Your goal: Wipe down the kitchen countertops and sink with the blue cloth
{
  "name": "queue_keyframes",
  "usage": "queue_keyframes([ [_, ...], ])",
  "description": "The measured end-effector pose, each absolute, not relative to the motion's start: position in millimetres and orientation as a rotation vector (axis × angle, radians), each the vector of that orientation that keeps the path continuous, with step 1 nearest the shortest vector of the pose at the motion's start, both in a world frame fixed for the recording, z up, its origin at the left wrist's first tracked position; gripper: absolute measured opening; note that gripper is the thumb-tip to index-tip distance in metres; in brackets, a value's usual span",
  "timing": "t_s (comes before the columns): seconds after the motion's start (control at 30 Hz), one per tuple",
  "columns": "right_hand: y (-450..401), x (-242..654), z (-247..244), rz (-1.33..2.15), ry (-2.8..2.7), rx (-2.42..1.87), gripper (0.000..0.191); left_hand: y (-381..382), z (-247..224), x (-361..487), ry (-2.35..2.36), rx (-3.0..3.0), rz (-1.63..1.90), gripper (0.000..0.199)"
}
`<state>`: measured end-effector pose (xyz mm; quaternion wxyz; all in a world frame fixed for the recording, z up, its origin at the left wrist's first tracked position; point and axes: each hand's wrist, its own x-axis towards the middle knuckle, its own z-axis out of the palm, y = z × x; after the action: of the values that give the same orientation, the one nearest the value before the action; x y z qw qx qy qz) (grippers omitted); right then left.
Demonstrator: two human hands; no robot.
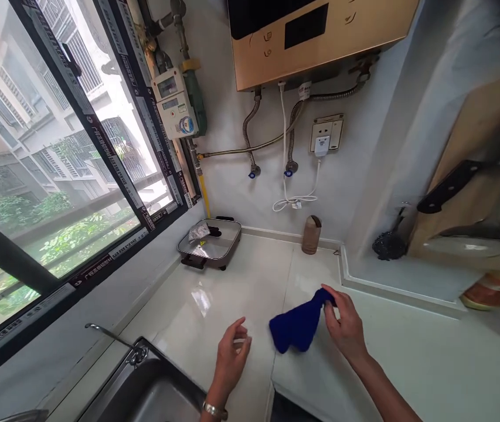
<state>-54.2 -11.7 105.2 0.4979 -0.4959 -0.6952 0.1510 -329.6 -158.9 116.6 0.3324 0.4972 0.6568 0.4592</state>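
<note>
A dark blue cloth [294, 326] hangs from my right hand [345, 326], its upper corner pinched between thumb and fingers. The cloth's lower part spreads out to the left, over the pale countertop [241, 293]; whether its lower edge touches the surface I cannot tell. To the left of the cloth, my left hand [232, 356] is held over the counter with thumb and fingers apart and nothing between them. A metal bracelet is on the left wrist.
A steel sink [153, 375] with a faucet [115, 340] lies at lower left. An electric pan [210, 240] with a glass lid stands in the back corner. A brownish container [311, 234] is by the wall. At right hang a knife [449, 186] and a ladle [473, 239].
</note>
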Motion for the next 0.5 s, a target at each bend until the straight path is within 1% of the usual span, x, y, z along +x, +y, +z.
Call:
queue_keyframes([
  [0.07, -2, -52, 69, 0.312, -1.772, -1.371, 0.059, -172, 92, -347, 1.871, 1.267, 1.074, 0.061],
  [0.13, 5, -58, 29, 0.265, -1.894, -1.519, 0.066, -183, 67, -362, 2.044, 1.241, 0.925, 0.064],
  [0.2, 8, -71, -7, 0.222, -2.026, -1.598, 0.065, -191, 45, -374, 2.288, 1.253, 0.746, 0.062],
  [0.27, 6, -88, -33, 0.153, -2.109, -1.610, 0.063, -195, 29, -383, 2.544, 1.283, 0.567, 0.059],
  [0.4, -18, -123, -52, 0.085, -2.100, -1.604, 0.063, -196, 15, -404, 2.890, 1.166, 0.354, 0.057],
  [0.5, -57, -151, -49, 0.201, -2.299, -1.370, 0.064, -192, 12, -421, 3.012, 0.928, 0.361, 0.061],
])
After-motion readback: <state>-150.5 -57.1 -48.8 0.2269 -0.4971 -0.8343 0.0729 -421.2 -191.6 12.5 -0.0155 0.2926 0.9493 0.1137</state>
